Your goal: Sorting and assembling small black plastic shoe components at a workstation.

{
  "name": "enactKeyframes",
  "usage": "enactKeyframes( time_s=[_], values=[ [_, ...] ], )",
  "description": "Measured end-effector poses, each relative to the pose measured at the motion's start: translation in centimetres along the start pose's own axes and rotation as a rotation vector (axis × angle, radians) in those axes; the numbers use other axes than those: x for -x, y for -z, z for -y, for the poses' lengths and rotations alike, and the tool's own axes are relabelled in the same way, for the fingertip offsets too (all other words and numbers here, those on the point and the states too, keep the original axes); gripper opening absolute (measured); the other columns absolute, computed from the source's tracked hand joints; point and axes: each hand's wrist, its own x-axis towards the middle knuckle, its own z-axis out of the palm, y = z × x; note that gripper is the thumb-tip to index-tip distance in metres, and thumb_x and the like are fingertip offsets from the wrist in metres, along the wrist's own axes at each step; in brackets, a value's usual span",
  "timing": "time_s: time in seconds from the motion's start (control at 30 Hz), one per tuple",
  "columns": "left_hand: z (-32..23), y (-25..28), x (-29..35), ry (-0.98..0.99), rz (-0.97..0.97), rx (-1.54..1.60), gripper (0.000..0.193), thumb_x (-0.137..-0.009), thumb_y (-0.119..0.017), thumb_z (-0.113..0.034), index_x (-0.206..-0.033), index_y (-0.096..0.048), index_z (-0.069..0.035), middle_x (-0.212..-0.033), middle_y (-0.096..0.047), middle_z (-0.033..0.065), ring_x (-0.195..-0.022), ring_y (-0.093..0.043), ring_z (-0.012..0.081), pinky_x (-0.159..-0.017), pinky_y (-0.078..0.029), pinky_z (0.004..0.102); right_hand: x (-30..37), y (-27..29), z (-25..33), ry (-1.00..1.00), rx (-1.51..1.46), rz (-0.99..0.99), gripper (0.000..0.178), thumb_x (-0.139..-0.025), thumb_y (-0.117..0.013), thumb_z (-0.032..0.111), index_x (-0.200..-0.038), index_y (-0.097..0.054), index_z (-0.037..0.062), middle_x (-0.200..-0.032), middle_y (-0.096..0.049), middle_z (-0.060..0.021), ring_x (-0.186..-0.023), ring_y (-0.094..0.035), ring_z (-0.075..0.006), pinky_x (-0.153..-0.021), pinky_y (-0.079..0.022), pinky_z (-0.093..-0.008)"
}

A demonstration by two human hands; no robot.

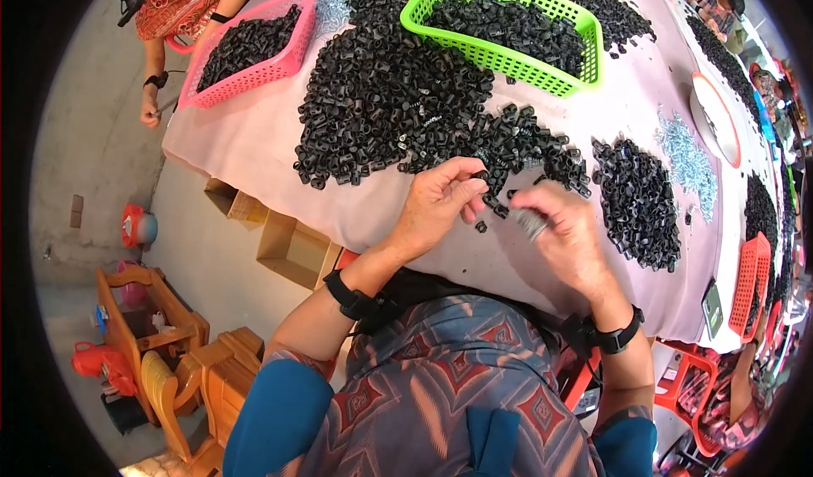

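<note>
My left hand [430,207] is closed in a pinch on a small black plastic clip [480,177], held over the table's near edge. Just to its right, my right hand [569,235] is curled round a silvery bunch of small metal pins [531,223]; its fingertips are slightly blurred. A few loose black clips lie under and between the two hands. Beyond them spreads a scattered heap of black clips [529,142], which joins a larger heap [364,113] to the left. Some clips there show metal bits in them.
A green basket [535,77] and a pink basket [247,85] hold black clips. To the right lie another clip heap [637,210], loose silver pins [690,162], a white bowl [711,121], a phone [712,310] and a red basket [750,278]. Other people sit around the table.
</note>
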Motion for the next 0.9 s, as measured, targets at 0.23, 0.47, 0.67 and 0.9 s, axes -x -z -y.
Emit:
enactKeyframes(
  time_s=[0.23, 0.47, 0.67, 0.9],
  values=[
    [-0.6, -0.1, 0.1, 0.03, 0.001, -0.016, 0.022, -0.097, -0.056, -0.01, -0.116, -0.059, 0.0, -0.084, -0.062, 0.0038, -0.07, -0.057, 0.0085, -0.058, -0.048, 0.0219, 0.0, -2.6, 1.4, 0.207, 0.287, 0.186, 0.033, -0.069, -0.061, -0.002, -0.101, -0.064, 0.0058, -0.09, -0.054, -0.0088, -0.087, -0.056, -0.0271, -0.074, -0.046, -0.0394],
    [-1.0, -0.5, 0.1, 0.062, -0.033, -0.005, 0.021, -0.097, -0.055, -0.011, -0.115, -0.059, -0.001, -0.079, -0.06, 0.0018, -0.064, -0.053, 0.0056, -0.055, -0.043, 0.0192, 0.0, -2.3, 2.1, 0.392, 0.557, 0.303, 0.017, -0.073, -0.061, 0.007, -0.09, -0.061, 0.003, -0.091, -0.053, -0.0084, -0.086, -0.054, -0.0234, -0.074, -0.044, -0.0375],
    [-1.4, -0.3, 0.2, 0.085, 0.005, -0.074, 0.023, -0.097, -0.057, -0.012, -0.117, -0.059, -0.001, -0.081, -0.061, 0.0018, -0.064, -0.052, 0.0054, -0.055, -0.043, 0.0197, 0.2, -2.8, 1.1, 0.286, 0.348, 0.192, 0.017, -0.069, -0.066, 0.002, -0.086, -0.062, 0.0054, -0.084, -0.055, -0.0092, -0.077, -0.057, -0.0259, -0.07, -0.046, -0.0376],
    [-1.7, -1.0, 0.9, 0.09, 0.105, -0.042, 0.022, -0.096, -0.058, -0.01, -0.117, -0.06, -0.002, -0.088, -0.066, 0.004, -0.069, -0.058, 0.0066, -0.057, -0.046, 0.0202, -0.8, -1.7, -0.8, -0.128, -0.55, -0.201, 0.015, -0.082, -0.06, -0.013, -0.089, -0.063, 0.0001, -0.09, -0.061, 0.0002, -0.082, -0.058, -0.0052, -0.071, -0.048, -0.0214]
  ],
)
